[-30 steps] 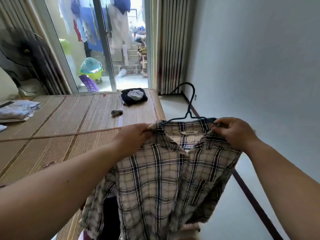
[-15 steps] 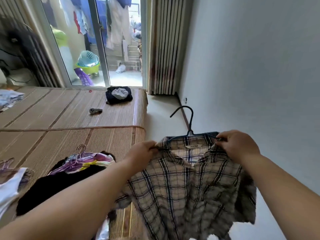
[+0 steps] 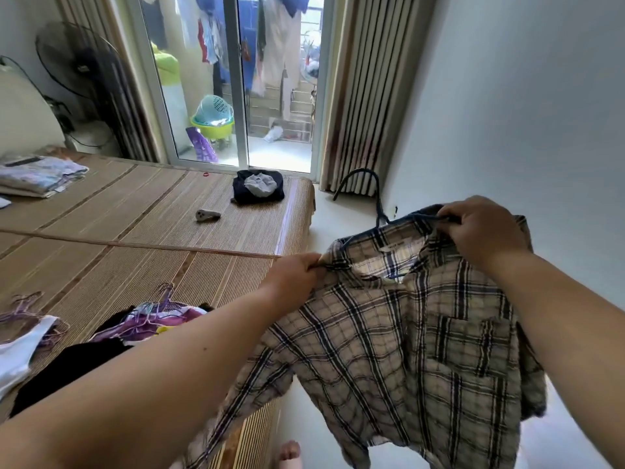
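Head view, reading from the left: a stack of folded pale clothes lies at the far edge of the bed's woven straw mat. Nearer the person, a heap of black, white and purple garments on thin wire hangers lies unsorted on the same mat. Farther back sit a small grey handheld gadget and a folded dark navy garment.

The left hand reaches over the bed's edge. Its grip is closed, thumb and fingers pinching one shoulder of the beige and navy plaid short-sleeved shirt beside the collar. The shirt hangs in the air between the two hands, off the bed's right side and above the pale floor, front facing the camera and collar open. A dark blue wire hanger is still inside the neck, its hook sticking up behind the collar.

The right hand is curled tight over the other shoulder, clutching cloth and the hanger's arm together.

My reading is that the shirt is being freed from the hanger for folding, and this step is at its start. Both shoulders are gripped but the hanger is not out. Pulling it free, folding the shirt and working through the heap all appear left to do.
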The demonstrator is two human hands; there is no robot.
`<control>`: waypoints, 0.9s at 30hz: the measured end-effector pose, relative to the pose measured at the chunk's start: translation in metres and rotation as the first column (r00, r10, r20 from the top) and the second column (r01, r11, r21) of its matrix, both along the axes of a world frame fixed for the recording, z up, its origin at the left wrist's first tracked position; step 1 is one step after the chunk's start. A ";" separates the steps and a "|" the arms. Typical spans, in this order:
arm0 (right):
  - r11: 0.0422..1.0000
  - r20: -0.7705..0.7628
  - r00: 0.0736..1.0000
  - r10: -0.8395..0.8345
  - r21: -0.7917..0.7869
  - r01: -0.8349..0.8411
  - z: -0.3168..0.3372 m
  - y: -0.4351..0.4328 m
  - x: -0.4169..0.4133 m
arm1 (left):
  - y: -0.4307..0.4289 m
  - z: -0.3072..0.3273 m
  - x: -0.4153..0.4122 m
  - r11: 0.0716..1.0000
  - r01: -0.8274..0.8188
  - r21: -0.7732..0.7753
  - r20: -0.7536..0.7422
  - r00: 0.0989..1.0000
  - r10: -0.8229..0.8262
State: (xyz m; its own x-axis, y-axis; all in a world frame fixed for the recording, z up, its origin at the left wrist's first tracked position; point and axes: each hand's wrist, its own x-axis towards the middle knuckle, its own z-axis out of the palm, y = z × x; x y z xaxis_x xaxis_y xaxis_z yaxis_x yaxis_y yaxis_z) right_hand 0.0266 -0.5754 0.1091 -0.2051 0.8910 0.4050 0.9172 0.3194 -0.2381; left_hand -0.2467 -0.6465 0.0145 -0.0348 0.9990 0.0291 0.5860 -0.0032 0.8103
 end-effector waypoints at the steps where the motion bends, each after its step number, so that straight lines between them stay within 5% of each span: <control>1: 1.000 0.003 1.000 0.015 -0.002 -0.015 -0.002 0.018 -0.006 | 0.015 -0.003 -0.006 1.000 -0.008 -0.006 0.008 1.000 0.008; 13: 0.993 -0.031 0.993 0.115 0.005 -0.115 -0.022 0.283 -0.132 | 0.231 -0.033 -0.092 0.982 -0.090 -0.163 0.102 0.989 0.108; 20: 0.967 0.054 0.966 0.252 -0.052 -0.249 -0.028 0.416 -0.202 | 0.322 -0.056 -0.121 0.954 -0.079 -0.289 0.309 0.936 0.170; 27: 0.858 0.107 0.862 0.496 -0.213 -0.467 -0.101 0.542 -0.312 | 0.388 -0.114 -0.194 0.852 -0.348 -0.392 0.091 0.907 0.412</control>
